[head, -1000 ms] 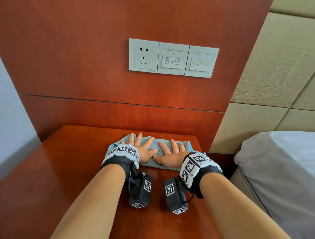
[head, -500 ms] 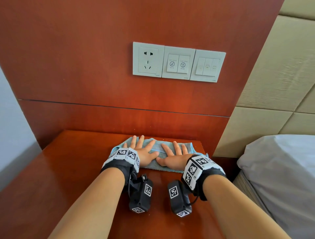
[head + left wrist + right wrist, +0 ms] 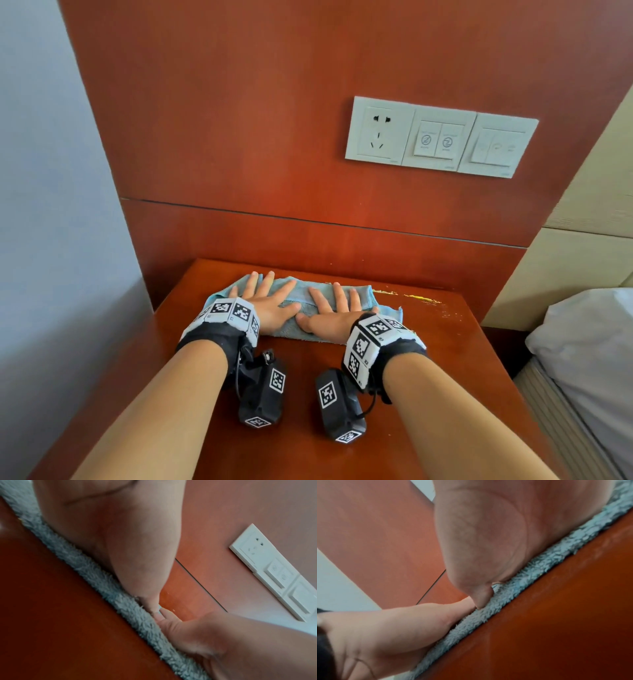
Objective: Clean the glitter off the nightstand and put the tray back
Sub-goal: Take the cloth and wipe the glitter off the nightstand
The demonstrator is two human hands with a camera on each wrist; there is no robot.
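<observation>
While both palms lie flat on it, the pale blue fluffy cloth sits toward the 12 o'clock edge of the glossy reddish-brown wooden nightstand, the worktop of this scene. Behind the worktop rises a matching red-brown wood wall panel crossed by one dark horizontal seam. A grey-blue wall stands at 9 o'clock, a beige padded headboard at 2 o'clock, and the corner of a bed with grey-white bedding at 3 o'clock.

Only the head view shows the thin yellow glitter line on the worktop, just beside the cloth's 3 o'clock end, with loose specks scattered further that way. It also shows three white wall plates in a row: one socket and two switch plates.

From below, the wrist views show the cloth's shaggy pile pressed between palm and wood, and the two thumbs meeting tip to tip.

Two hands are visible: the left hand and the right hand, side by side, fingers straight and spread, released, grasping nothing, merely pressing the cloth. Each wrist carries one band of black-and-white marker tags and one black camera unit. No tray appears in any view.
</observation>
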